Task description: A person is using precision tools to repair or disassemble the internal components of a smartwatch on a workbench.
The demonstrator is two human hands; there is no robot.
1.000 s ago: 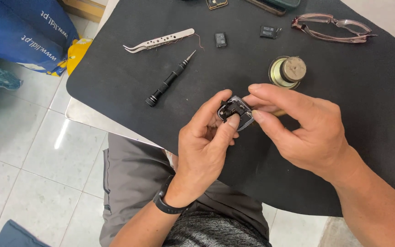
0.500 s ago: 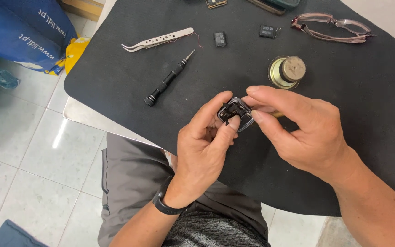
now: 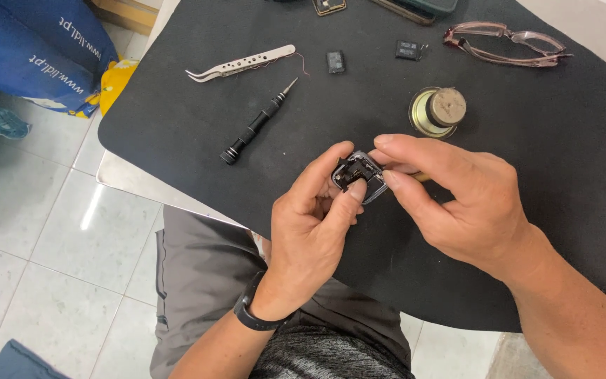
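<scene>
Visibly, the small opened case [image 3: 359, 175] shows dark innards, clear-rimmed.

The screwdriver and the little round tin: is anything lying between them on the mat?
No. In the head view, only bare black mat lies between the black screwdriver and the round tin; the small black chip sits farther up.

small casing [image 3: 359, 175] between both hands

Pale glossy floor tiles [image 3: 43, 231]; black mat [image 3: 527, 126] over table.
</scene>
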